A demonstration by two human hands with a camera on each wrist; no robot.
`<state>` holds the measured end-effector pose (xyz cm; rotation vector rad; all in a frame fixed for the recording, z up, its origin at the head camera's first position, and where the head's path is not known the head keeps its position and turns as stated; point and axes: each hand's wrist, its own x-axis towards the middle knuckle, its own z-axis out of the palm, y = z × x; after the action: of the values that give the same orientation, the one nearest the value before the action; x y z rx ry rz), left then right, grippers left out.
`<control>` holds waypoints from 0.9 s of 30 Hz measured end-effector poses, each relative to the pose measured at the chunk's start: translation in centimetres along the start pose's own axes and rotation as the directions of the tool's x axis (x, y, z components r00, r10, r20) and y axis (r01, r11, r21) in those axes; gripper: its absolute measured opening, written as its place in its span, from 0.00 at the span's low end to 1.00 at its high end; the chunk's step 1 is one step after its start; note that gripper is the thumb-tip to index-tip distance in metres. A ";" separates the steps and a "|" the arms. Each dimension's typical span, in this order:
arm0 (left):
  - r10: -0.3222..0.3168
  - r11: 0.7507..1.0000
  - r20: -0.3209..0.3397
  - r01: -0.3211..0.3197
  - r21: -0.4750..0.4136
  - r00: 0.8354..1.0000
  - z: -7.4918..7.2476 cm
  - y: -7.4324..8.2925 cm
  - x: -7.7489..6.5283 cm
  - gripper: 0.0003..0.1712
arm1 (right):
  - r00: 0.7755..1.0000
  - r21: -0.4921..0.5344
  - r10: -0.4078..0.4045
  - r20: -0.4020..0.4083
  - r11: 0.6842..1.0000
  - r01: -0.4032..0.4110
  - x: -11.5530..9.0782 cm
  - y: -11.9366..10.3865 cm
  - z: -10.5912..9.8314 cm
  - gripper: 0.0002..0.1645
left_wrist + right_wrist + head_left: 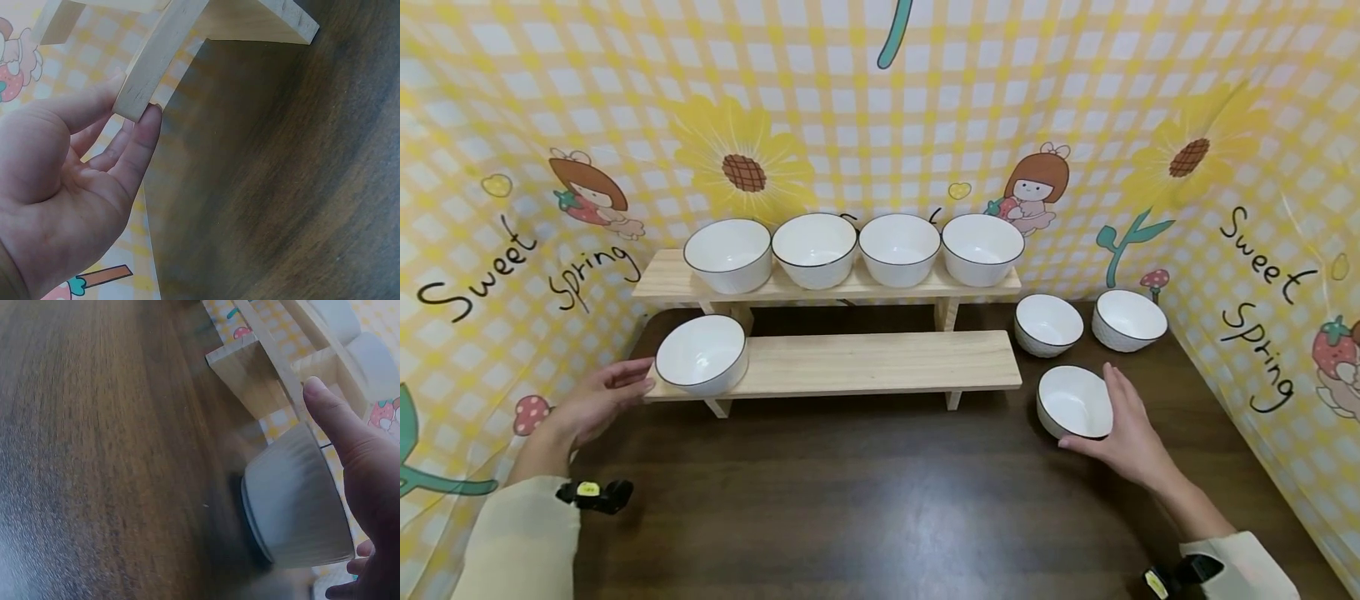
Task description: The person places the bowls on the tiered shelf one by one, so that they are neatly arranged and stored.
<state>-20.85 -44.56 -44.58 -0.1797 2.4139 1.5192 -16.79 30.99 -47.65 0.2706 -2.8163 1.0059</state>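
My left hand (597, 402) pinches the left end of the lower board of a two-tier wooden shelf (880, 364), thumb on one face and fingers on the other in the left wrist view. Beside it, a white dark-rimmed bowl (702, 354) stands on that board. At the right, my right hand (1131, 433) is spread along the near right side of a smaller white bowl (1073, 402) on the table. The right wrist view shows the thumb stretched past the rim of this ribbed bowl (297, 503); whether the hidden fingers press its wall I cannot tell.
Several white bowls (898, 250) line the upper board (835, 290). Two small textured bowls, one nearer the shelf (1048, 325) and one farther right (1129, 320), stand behind the right hand. A checked yellow cloth (880, 125) surrounds the dark wooden table (850, 492).
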 end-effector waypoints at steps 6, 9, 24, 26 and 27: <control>0.012 1.000 0.002 -0.012 -0.021 1.000 0.0 -0.1 0.1 0.44 | 1.000 0.013 0.010 -0.017 1.000 -0.010 0.3 0.6 0.7 0.82; 0.015 0.999 0.003 -0.015 -0.029 1.000 0.0 -0.1 0.0 0.44 | 1.000 0.012 0.011 -0.019 1.000 -0.011 0.5 0.7 0.9 0.82; 0.019 0.999 0.005 -0.019 -0.028 1.000 0.1 0.0 -0.2 0.44 | 0.996 -0.029 0.089 -0.008 0.996 -0.090 0.8 0.7 1.5 0.80; 0.019 0.999 0.003 -0.019 -0.030 1.000 0.1 0.0 -0.2 0.44 | 0.995 -0.033 0.097 -0.017 0.995 -0.097 0.9 0.7 1.6 0.79; 0.018 0.999 0.002 -0.018 -0.032 1.000 0.1 0.0 -0.2 0.44 | 0.995 -0.034 0.100 -0.020 0.994 -0.100 0.9 0.6 1.6 0.78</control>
<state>-20.65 -44.45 -44.58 -0.1627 2.3969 1.5660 -17.86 30.32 -49.08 0.1171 -2.8531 0.9720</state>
